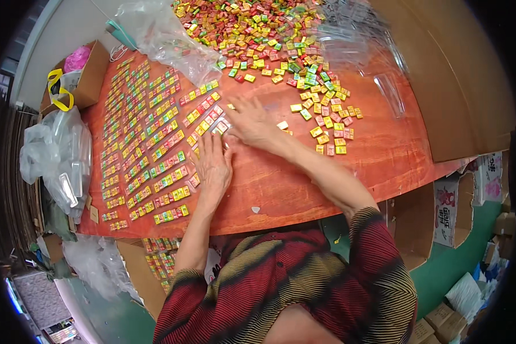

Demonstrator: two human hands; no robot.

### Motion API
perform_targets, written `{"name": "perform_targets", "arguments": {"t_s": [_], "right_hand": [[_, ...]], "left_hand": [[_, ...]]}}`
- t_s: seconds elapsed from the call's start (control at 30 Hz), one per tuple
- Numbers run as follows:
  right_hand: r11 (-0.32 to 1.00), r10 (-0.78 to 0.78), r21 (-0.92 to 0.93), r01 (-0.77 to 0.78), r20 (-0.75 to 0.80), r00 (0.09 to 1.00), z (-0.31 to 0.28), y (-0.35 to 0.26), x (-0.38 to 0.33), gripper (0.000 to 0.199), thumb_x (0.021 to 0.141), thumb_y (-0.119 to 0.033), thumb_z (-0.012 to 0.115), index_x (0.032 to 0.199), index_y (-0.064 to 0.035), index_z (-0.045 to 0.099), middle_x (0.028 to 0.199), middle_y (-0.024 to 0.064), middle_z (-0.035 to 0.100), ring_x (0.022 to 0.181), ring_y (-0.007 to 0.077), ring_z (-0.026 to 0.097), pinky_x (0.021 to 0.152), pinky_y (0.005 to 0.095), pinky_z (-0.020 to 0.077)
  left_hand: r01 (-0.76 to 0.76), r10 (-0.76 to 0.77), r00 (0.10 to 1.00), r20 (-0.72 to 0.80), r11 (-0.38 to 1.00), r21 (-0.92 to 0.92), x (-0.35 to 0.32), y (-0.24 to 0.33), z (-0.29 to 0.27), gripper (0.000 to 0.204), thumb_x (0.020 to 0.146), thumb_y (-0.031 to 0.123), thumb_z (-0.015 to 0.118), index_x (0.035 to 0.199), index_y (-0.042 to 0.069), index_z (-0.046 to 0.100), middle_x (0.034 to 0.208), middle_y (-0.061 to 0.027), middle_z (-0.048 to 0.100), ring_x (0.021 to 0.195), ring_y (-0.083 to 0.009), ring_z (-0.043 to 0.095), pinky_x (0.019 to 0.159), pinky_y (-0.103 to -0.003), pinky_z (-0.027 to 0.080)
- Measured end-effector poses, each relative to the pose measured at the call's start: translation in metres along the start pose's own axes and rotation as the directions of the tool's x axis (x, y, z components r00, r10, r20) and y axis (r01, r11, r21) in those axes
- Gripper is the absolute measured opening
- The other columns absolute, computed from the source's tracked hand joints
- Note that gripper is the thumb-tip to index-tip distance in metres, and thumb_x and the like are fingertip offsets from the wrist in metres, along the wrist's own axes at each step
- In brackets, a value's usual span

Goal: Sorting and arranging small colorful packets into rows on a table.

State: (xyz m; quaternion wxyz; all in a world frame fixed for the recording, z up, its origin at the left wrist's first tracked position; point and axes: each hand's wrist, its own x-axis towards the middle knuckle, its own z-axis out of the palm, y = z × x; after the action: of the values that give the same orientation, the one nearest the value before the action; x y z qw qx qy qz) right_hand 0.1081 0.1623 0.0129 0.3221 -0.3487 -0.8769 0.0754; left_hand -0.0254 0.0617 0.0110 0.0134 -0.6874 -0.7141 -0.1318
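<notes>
Small yellow, red and green boxes stand in slanting rows [167, 172] over the left part of a reddish table [286, 192]. My left hand [213, 166] lies with its fingers stretched out, the tips at the near end of one row [209, 121]. Beyond it, my right hand [255, 121] reaches across to the same row's far end, fingers spread and slightly bent. A little box shows by its fingertips; whether they touch it I cannot tell. Loose boxes [327, 109] lie to the right of my right hand, trailing down from a large heap [249, 28] at the back.
Clear plastic sleeves or trays [350, 43] pile up at the back right, beside a tall cardboard panel [447, 74]. A clear bag [160, 40] lies at the back left. A carton [94, 74] and a hanging plastic bag [57, 155] flank the left edge. Below stands a carton holding more rows [160, 261].
</notes>
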Motion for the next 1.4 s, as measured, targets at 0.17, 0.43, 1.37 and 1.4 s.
{"name": "perform_targets", "arguments": {"t_s": [0.17,0.43,1.37,1.4], "right_hand": [[0.997,0.069,-0.053,-0.062,0.145,0.987,0.023,0.006,0.0,0.051,0.075,-0.03,0.062,0.116,-0.0026,0.047,0.122,0.0144,0.043,0.114,0.0307,0.042,0.092,0.0514,0.0338],[0.906,0.041,-0.422,0.032,0.163,0.986,-0.03,0.055,-0.035,0.019,0.076,-0.008,0.047,0.092,-0.0013,0.055,0.104,0.0141,0.05,0.102,0.0299,0.048,0.085,0.0514,0.0375],[0.7,0.494,-0.308,-0.644,-0.443,0.748,-0.171,0.106,-0.194,0.036,0.075,-0.002,0.054,0.11,0.001,0.047,0.097,0.0189,0.049,0.094,0.0349,0.046,0.081,0.0405,0.0392],[0.691,0.516,-0.334,-0.641,-0.393,0.761,-0.166,0.105,-0.201,0.036,0.074,-0.002,0.054,0.11,0.0006,0.047,0.097,0.0189,0.049,0.094,0.0347,0.046,0.08,0.0405,0.0393]], "left_hand": [[-0.002,-0.005,0.996,0.09,0.997,0.083,0.003,-0.003,-0.001,0.049,0.087,0.032,0.047,0.128,0.006,0.039,0.135,-0.0174,0.034,0.126,-0.0349,0.028,0.1,-0.053,0.02],[-0.002,-0.018,0.987,0.159,0.992,0.129,0.004,-0.005,-0.001,0.047,0.087,0.033,0.046,0.127,0.008,0.042,0.137,-0.0136,0.033,0.129,-0.0308,0.025,0.103,-0.051,0.017],[-0.413,0.408,0.911,-0.066,0.9,-0.14,-0.02,0.079,0.026,0.029,0.079,0.016,0.057,0.106,0.004,0.056,0.118,-0.0163,0.048,0.115,-0.0385,0.04,0.092,-0.055,0.03],[-0.42,0.409,0.907,-0.101,0.897,-0.135,-0.018,0.079,0.022,0.023,0.078,0.016,0.058,0.099,0.005,0.058,0.116,-0.015,0.049,0.113,-0.0382,0.042,0.091,-0.056,0.032]]}}
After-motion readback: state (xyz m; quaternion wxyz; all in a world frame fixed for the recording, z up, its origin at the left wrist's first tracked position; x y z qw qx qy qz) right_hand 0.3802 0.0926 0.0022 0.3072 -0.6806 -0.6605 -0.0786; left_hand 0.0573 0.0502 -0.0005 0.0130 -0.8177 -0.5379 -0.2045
